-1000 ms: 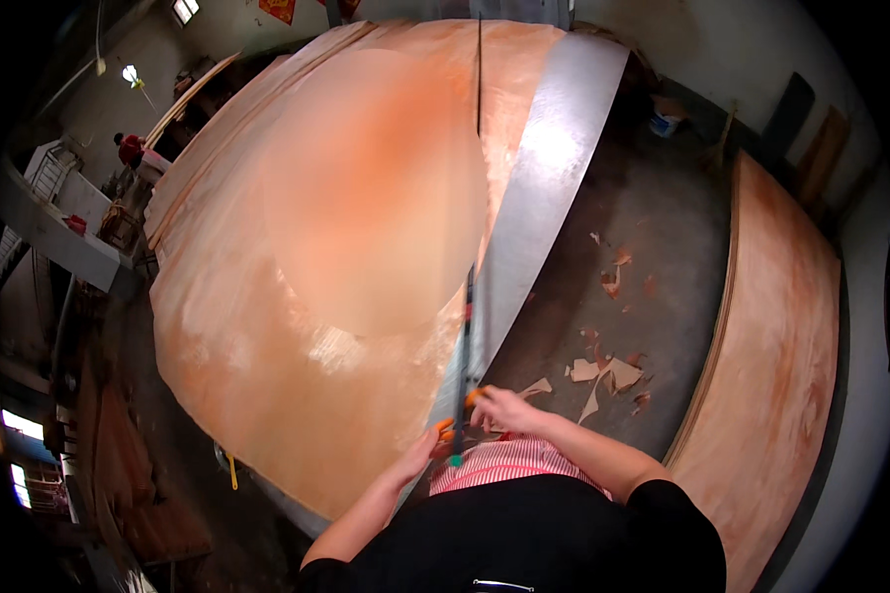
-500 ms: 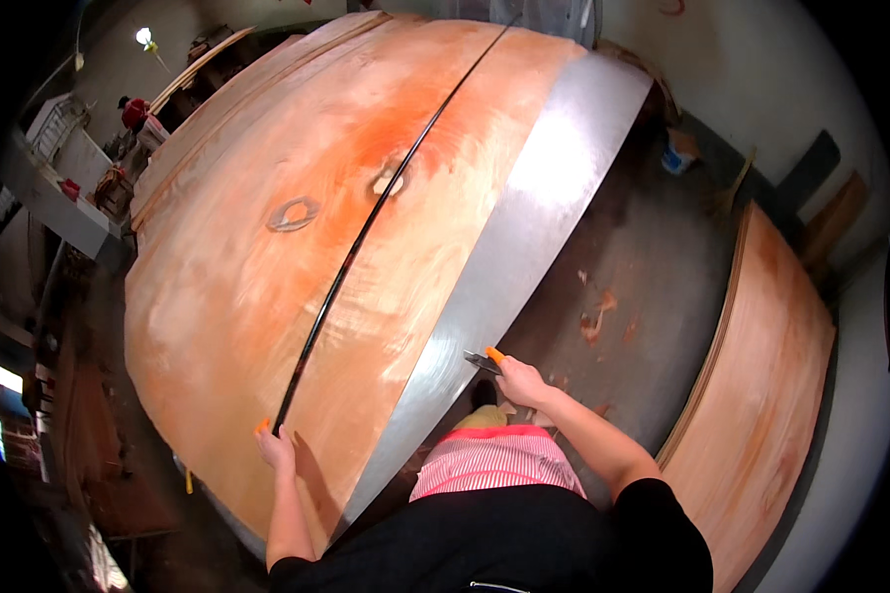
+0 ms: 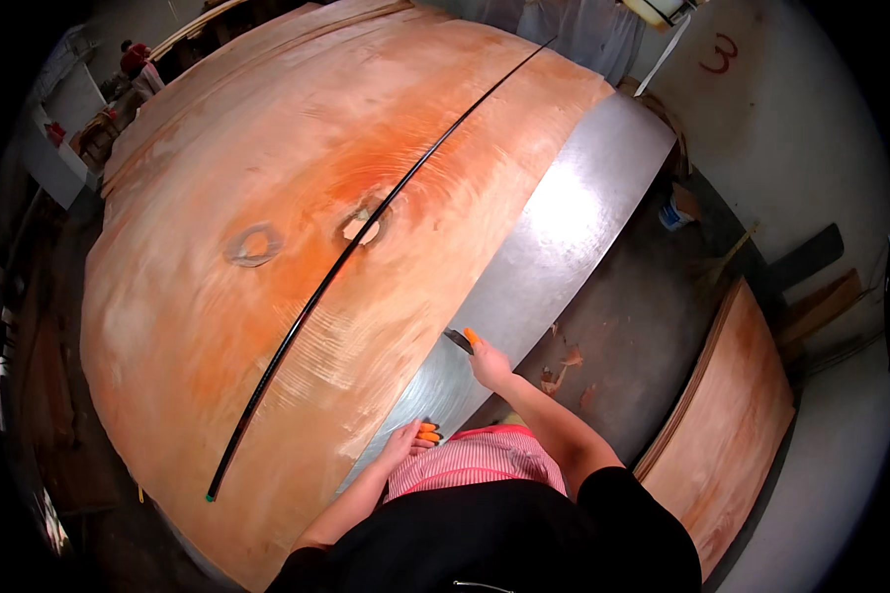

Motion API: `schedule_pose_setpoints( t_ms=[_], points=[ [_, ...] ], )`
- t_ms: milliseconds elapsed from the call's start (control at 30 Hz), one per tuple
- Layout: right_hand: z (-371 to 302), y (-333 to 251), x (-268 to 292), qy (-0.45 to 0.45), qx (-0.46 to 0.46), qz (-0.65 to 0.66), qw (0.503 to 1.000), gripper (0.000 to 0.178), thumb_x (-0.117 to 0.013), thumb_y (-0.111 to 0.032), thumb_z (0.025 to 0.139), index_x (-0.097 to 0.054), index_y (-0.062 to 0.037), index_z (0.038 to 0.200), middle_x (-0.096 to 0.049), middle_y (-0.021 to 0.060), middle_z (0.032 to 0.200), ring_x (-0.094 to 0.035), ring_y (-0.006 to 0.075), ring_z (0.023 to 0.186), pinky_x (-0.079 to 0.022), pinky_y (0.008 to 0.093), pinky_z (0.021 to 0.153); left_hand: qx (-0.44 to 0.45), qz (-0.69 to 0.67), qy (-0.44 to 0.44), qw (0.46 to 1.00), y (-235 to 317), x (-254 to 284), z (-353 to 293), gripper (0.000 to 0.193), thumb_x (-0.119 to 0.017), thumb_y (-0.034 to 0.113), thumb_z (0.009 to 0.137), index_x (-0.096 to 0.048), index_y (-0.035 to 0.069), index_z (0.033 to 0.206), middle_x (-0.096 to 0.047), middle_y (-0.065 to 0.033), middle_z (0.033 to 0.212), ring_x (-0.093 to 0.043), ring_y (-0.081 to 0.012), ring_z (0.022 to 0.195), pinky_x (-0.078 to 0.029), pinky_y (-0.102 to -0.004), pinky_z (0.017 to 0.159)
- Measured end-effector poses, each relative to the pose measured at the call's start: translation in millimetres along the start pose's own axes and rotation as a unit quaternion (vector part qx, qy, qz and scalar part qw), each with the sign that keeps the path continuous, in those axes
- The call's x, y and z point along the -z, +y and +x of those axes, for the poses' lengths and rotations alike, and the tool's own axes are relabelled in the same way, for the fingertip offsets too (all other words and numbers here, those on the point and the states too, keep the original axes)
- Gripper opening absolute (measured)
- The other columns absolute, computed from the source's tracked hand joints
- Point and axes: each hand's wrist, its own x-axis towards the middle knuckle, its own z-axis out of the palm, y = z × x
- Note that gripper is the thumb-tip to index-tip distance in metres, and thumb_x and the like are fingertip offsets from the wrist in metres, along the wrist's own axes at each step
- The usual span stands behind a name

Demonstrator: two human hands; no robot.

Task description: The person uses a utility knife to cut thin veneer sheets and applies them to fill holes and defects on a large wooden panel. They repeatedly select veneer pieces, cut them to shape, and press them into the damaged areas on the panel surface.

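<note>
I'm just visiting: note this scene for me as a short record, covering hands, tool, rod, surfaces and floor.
Left hand: nothing visibly held; near the metal strip
Right hand: holds a dark tool
Tool position: over the metal strip
Black rod: lies across the wood sheet
Wood sheet: orange-brown, two knots
Floor: thin scraps
Far right: stacked boards

We see one end of the dark tool [image 3: 457,340]; the right hand [image 3: 489,363] hides the rest. Left hand [image 3: 405,444]: palm hidden from us. Co-worker [image 3: 135,59] too small to make out. Top edge cuts the fixture [image 3: 656,9]; black shirt [image 3: 504,539] hides the stack [image 3: 732,395]'s near end.
</note>
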Motion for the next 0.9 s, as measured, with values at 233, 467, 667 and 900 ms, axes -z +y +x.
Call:
schedule_pose_setpoints(
  t_ms=[233, 467, 667, 900],
  points=[
    [33.5, 4.1, 34.6, 0.003, 0.085, 0.097, 0.992, 0.049, -0.051, -0.016, 0.075, -0.034, -0.0114, 0.121, -0.051, 0.0153, 0.099, -0.055, 0.0322, 0.076, -0.046, 0.0404, 0.066, -0.015, -0.443, 0.092, 0.892, 13.4, -3.2, 18.3, 0.062, -0.038, 0.057, 0.079, -0.046, 0.003, 0.109, -0.056, -0.0141, 0.104, -0.057, -0.0219, 0.087, -0.047, -0.032, 0.073],
    [105.3, 77.4, 63.7, -0.128, -0.064, 0.233, 0.962, 0.031, -0.059, -0.036, 0.073, -0.058, -0.0054, 0.08, -0.058, 0.0084, 0.062, -0.056, 0.0214, 0.057, -0.044, 0.033, 0.058, -0.188, -0.595, 0.303, 0.72, 10.2, 11.2, 34.2, 0.034, -0.053, 0.033, 0.081, -0.051, 0.007, 0.103, -0.058, -0.0054, 0.095, -0.055, -0.0171, 0.088, -0.048, -0.0279, 0.069],
    [278.4, 139.3, 114.8, 0.086, -0.22, 0.569, 0.788, 0.038, -0.057, -0.042, 0.075, -0.049, -0.0078, 0.061, -0.046, 0.0004, 0.048, -0.042, 0.0107, 0.04, -0.031, 0.024, 0.036, -0.236, -0.542, 0.392, 0.705, 35.0, -6.0, 16.7, 0.026, -0.051, 0.032, 0.083, -0.054, 0.01, 0.097, -0.059, -0.001, 0.087, -0.056, -0.0112, 0.076, -0.047, -0.0223, 0.064],
    [344.0, 161.7, 147.4, 0.114, -0.24, 0.607, 0.749, 0.023, -0.059, -0.023, 0.076, -0.049, -0.0079, 0.062, -0.038, -0.0027, 0.047, -0.032, 0.0082, 0.035, -0.024, 0.0235, 0.033, -0.292, -0.48, 0.467, 0.683, 34.2, -9.5, 12.2, 0.023, -0.052, 0.028, 0.083, -0.054, 0.007, 0.093, -0.059, -0.0008, 0.083, -0.052, -0.0078, 0.067, -0.041, -0.0185, 0.057]
  ],
)
